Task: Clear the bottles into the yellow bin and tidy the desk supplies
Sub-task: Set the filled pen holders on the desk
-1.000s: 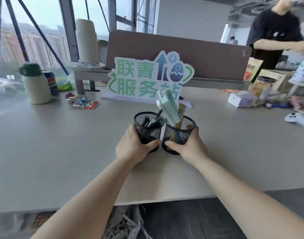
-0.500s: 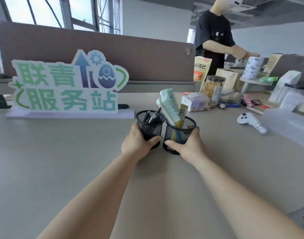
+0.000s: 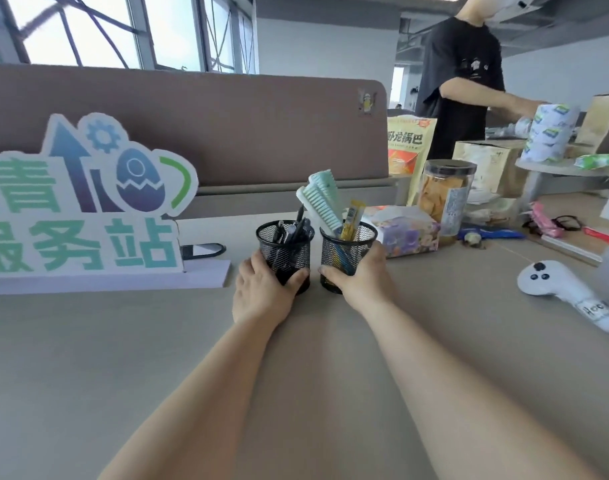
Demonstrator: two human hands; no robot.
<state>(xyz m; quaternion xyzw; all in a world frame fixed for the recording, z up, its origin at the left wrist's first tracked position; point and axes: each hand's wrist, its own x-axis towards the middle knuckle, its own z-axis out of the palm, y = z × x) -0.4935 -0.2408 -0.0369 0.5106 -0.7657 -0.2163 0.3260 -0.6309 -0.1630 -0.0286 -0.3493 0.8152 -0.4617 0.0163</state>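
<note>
Head view: two bare forearms reach forward across the beige desk (image 3: 123,358); each hand is wrapped round its own cup
Left hand (image 3: 265,292): clamped on the left mesh cup (image 3: 284,251); thumb curled across the cup's lower front, the other fingers going round its left side
Right hand (image 3: 362,282): clamped on the right mesh cup (image 3: 348,251); thumb lying across the lower front, fingers round the right side up near the rim
Hands together or apart: close side by side, not touching; a narrow gap shows between the two thumbs
Left mesh cup: black wire, upright on the desk; dark pens (image 3: 296,228) stick out of it
Right mesh cup: black wire, upright, just beside the left one; a mint-green comb (image 3: 322,199) leans out to the left and a yellow sachet (image 3: 351,220) stands beside it
Sign (image 3: 81,209): white and green cut-out board standing on the desk to the left of the cups
Tissue box (image 3: 405,233): flowered, just behind and right of the right cup
Jar (image 3: 446,197): clear, holding snacks, behind the tissue box; a yellow snack bag (image 3: 408,147) stands further back
Controller (image 3: 566,292): white, lying on the desk well to the right
Partition (image 3: 227,126): brown panel along the desk's far edge
Other person (image 3: 465,81): in a black shirt, standing behind the clutter at the right
</note>
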